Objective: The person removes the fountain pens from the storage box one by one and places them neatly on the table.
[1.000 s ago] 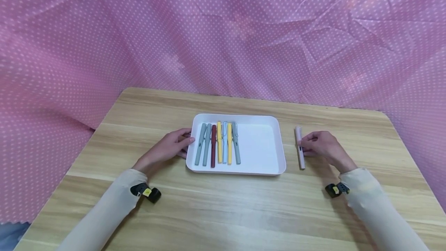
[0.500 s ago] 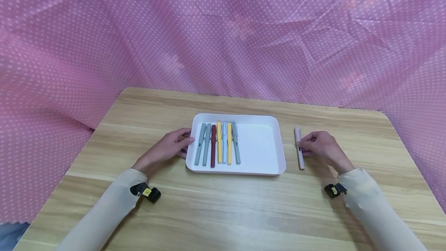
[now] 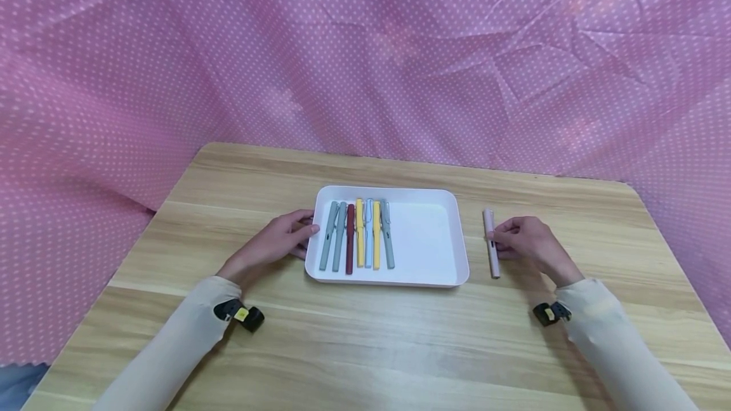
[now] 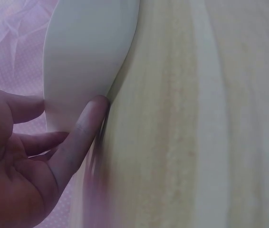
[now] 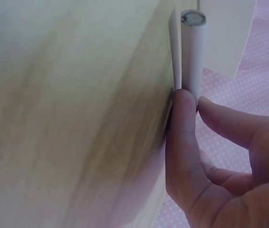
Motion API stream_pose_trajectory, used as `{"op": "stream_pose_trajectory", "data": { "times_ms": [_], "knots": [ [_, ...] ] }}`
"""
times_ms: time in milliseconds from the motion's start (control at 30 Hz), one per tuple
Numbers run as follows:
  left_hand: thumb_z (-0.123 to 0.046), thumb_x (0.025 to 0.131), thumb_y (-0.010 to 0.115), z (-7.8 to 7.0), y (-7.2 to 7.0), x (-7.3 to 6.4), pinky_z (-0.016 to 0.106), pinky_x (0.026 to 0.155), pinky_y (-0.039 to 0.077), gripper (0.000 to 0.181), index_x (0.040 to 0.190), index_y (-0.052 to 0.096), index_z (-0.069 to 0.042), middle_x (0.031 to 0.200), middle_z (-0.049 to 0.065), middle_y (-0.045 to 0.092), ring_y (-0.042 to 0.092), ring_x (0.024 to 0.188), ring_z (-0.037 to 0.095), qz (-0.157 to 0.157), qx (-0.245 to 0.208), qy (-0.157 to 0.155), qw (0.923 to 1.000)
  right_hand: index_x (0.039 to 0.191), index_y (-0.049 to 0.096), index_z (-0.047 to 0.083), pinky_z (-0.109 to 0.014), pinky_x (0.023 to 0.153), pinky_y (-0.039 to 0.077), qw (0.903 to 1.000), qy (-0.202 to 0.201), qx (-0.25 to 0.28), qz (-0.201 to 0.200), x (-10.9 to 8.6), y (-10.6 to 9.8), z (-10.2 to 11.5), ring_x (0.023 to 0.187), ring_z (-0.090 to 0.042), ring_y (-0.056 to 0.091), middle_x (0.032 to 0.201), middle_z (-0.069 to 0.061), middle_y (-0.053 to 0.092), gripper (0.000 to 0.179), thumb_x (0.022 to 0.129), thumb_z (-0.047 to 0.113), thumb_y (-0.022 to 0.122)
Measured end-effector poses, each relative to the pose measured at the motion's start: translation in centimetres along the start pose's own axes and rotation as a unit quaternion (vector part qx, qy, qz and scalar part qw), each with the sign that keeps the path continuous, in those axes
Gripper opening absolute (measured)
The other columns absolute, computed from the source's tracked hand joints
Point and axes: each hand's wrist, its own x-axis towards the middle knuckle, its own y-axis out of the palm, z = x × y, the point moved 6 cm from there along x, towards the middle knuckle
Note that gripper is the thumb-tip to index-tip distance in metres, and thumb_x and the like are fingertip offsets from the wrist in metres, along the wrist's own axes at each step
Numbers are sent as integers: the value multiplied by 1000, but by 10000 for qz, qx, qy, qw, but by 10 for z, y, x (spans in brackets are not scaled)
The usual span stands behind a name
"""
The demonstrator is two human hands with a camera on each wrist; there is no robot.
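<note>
A shallow white tray [image 3: 425, 240] holds a row of capped pens along its left half. From left to right they are two grey-green pens [image 3: 328, 236], a dark red pen [image 3: 349, 240], a yellow pen [image 3: 360, 233], a light blue pen [image 3: 368, 233], another yellow pen and a third grey-green pen [image 3: 387, 236]. My left hand [image 3: 280, 236] grips the tray's left edge, thumb at the rim and fingers against the outer wall. To the right of the tray, my right hand [image 3: 525, 238] pinches a pale pink pen [image 3: 493, 265] around its middle, thumb opposite finger.
The tray stands on a wood-grain table [image 3: 365, 347]. Behind the table's far edge hangs a pink polka-dot cloth [image 3: 365, 62]. Small black cameras are strapped at the left wrist [image 3: 242, 316] and right wrist [image 3: 551, 313].
</note>
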Motion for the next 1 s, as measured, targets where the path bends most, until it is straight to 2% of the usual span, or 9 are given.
{"op": "stream_pose_trajectory", "data": {
  "times_ms": [333,600,833,1000],
  "knots": [
    [-26,112,50,1,1,0,35,82,64,55,159,35,-3,136,24,60,72,102,27,9,10,45,10000,120,58,-16,-33,79,65,9999,-3,84,74,-3,-1,-2,85,-17,71,102,-16,71,39,101,15,71],
    [-26,112,50,1,0,0,36,82,64,55,159,35,0,137,26,58,72,102,28,30,36,169,9998,122,58,-17,-32,79,64,9996,-226,-27,154,-6,-3,-4,86,-18,72,103,-16,73,38,102,14,68],
    [-26,112,50,2,1,1,36,82,64,55,159,35,-2,137,24,60,72,103,27,10,30,102,9999,126,55,-21,-32,82,64,9994,-266,59,213,-9,-6,-8,89,-18,71,108,-23,71,35,107,8,56],
    [-27,112,50,2,1,1,36,83,64,56,160,34,-3,136,24,61,72,102,27,-1,28,26,10000,125,57,-21,-28,76,64,9992,-387,-94,84,-11,-12,-12,85,-14,69,104,-19,72,31,109,5,49]
  ]
}}
